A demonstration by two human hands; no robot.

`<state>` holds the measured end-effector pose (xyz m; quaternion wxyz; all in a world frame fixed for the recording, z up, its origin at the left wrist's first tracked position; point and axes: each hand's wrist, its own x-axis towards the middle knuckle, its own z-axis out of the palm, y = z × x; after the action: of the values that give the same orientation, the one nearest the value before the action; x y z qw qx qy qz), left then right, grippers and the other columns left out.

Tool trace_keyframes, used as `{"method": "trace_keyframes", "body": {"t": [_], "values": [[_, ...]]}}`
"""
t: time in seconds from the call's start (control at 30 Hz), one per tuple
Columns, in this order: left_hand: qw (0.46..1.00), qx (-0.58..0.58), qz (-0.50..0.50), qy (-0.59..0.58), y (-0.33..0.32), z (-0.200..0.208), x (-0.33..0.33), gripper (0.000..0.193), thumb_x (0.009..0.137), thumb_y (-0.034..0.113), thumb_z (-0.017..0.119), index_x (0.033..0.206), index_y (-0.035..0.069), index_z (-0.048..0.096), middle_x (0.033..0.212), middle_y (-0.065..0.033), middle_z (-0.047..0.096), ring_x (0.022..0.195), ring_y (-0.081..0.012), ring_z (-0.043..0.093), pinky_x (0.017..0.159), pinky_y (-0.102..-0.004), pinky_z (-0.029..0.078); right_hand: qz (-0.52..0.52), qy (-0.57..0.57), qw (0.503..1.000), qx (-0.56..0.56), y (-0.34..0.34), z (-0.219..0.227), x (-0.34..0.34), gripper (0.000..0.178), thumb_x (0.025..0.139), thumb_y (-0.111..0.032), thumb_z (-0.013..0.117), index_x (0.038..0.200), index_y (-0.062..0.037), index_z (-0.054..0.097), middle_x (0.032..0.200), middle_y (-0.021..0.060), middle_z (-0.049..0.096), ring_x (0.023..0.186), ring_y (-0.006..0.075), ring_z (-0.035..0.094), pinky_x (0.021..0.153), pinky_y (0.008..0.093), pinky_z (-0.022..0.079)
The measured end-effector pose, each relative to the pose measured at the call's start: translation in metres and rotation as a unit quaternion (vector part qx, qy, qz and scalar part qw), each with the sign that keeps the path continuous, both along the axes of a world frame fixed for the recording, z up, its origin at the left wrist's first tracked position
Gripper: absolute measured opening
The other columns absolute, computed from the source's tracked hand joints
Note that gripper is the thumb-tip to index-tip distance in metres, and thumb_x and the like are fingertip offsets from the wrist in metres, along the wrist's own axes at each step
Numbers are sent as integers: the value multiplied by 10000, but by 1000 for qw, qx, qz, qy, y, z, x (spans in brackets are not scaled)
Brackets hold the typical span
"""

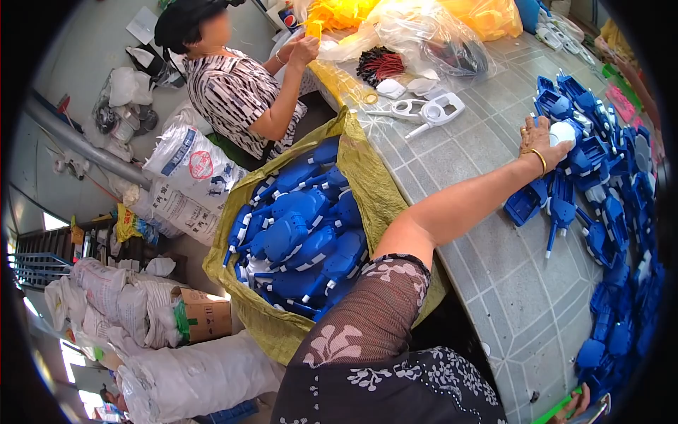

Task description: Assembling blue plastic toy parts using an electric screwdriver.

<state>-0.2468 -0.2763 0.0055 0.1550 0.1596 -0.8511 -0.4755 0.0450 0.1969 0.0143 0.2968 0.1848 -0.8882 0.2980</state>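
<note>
My left hand [540, 141], a gold bangle on its wrist, reaches across the table to the right. Its fingers close around a white round piece [563, 133], right at a heap of blue plastic casings [593, 159] with stubby handles. Only part of my right hand [580, 403] shows at the lower right edge; its bent fingers are at a thin green strip [563, 408]. Left of the table, an olive woven sack [272, 331] stands wide open, filled with blue handled casings [293, 212] that have white parts.
The grey tiled table [473, 261] carries white plastic frames [441, 113], a bundle of red and black wires [380, 66] and clear bags [424, 32]. A co-worker [240, 92] handles a yellow piece [313, 30] at the far side. Stuffed white sacks [191, 374] and a carton [205, 314] stand at left.
</note>
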Motion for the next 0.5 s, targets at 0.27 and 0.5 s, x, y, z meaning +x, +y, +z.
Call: {"method": "trace_keyframes", "body": {"t": [0.27, 0.5], "values": [[1000, 23, -8, 1, 11, 6, 7, 775, 768, 469, 803, 1343, 64, 478, 1456, -294, 376, 1351, -475, 443, 1141, -511, 392, -19, 1, 999, 35, 10, 0, 3, 195, 982, -72, 619, 1095, 56, 714, 1000, 187, 726, 807, 306, 695, 735, 387, 587], [1000, 19, -8, 0, 3, 11, 12, 796, 770, 473, 803, 1359, 70, 450, 1490, -303, 345, 1370, -483, 429, 1151, -506, 385, -23, -2, 998, 54, 9, 4, 6, 194, 979, -80, 621, 1089, 44, 721, 1002, 184, 730, 810, 303, 699, 738, 380, 588]]}}
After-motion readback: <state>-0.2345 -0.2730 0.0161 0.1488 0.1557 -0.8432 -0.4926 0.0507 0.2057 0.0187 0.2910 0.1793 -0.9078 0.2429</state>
